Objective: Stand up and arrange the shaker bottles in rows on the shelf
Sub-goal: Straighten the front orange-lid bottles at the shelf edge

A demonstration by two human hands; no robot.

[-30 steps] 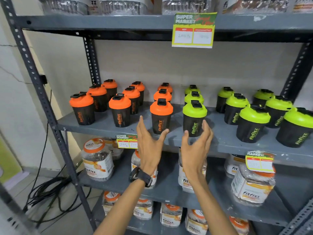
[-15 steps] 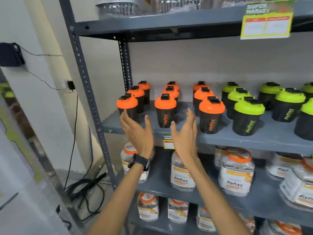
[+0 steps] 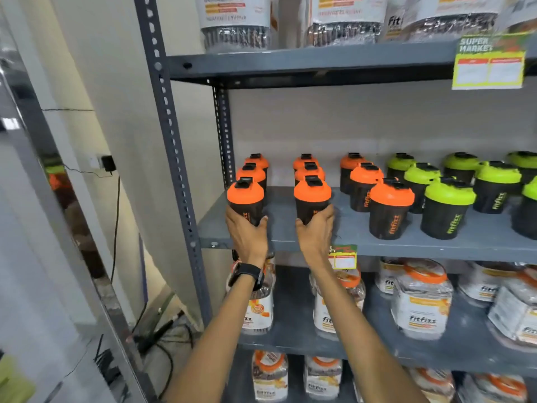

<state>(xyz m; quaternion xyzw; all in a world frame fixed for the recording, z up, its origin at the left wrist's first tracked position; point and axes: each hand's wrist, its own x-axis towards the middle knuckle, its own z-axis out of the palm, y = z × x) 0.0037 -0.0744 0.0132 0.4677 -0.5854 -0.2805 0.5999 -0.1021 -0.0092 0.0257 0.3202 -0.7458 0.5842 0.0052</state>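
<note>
Black shaker bottles stand upright in rows on the grey shelf (image 3: 348, 239), orange-lidded ones on the left and green-lidded ones (image 3: 447, 207) on the right. My left hand (image 3: 247, 234) grips the base of the front-left orange-lidded bottle (image 3: 245, 197). My right hand (image 3: 315, 231) grips the base of the front bottle of the second row (image 3: 312, 196). Two more orange-lidded bottles line up behind each. A third orange row (image 3: 390, 207) runs slightly diagonally further right.
The perforated grey upright (image 3: 177, 158) stands just left of my left hand. Clear jars with orange lids (image 3: 421, 301) fill the shelves below. Foil packs (image 3: 343, 21) sit on the shelf above. A yellow price tag (image 3: 489, 64) hangs top right. Cables (image 3: 157, 338) lie on the floor.
The view has shifted left and closer. Both hands, open and raised in front of the shelf before, have reached forward and closed around the two front orange-lidded bottles.
</note>
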